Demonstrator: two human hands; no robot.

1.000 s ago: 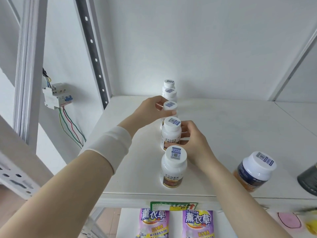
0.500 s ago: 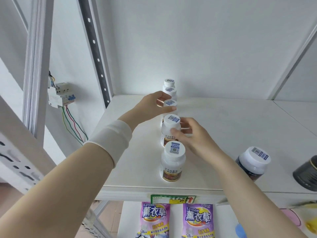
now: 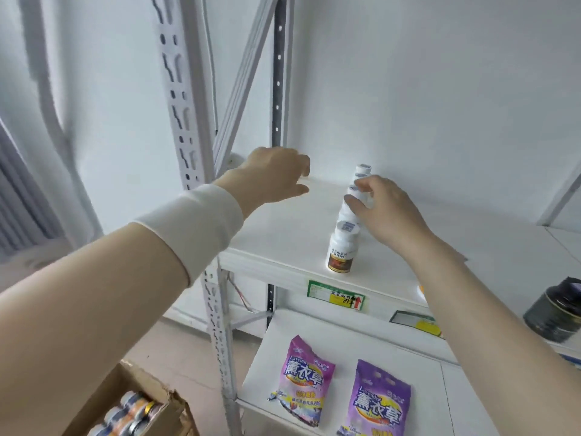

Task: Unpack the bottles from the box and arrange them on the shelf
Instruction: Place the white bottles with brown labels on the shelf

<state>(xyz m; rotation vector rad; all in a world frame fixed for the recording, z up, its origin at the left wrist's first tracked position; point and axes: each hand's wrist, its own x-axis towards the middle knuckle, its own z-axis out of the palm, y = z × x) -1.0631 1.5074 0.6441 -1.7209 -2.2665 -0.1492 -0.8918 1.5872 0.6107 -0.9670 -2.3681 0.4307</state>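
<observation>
A big white shelf (image 3: 283, 247) fills most of the view, with a metal post (image 3: 188, 121) full of holes standing at its left side. A second white board (image 3: 330, 341) sits lower down. On it lie two purple bags (image 3: 306, 377), side by side. At the near left corner is a brown cardboard box (image 3: 151, 398), open at the top, with shiny bottle tops (image 3: 125, 413) packed inside. At the far right sits a dark round tin (image 3: 555, 311). The left arm reaches across from the left and wears a white wrist band (image 3: 191, 228). The left hand (image 3: 276, 176) floats above the left part of the shelf with its fingers loosely spread and nothing in it. On the shelf stands a row of white bottles (image 3: 342, 247) that runs from near to far, one behind the other. The near one stands alone and upright, with a brown label low on its side. The right hand (image 3: 383, 212) is at the middle of the row, and its fingers curl around one bottle's white cap. The far bottles peek out just behind those fingers.
</observation>
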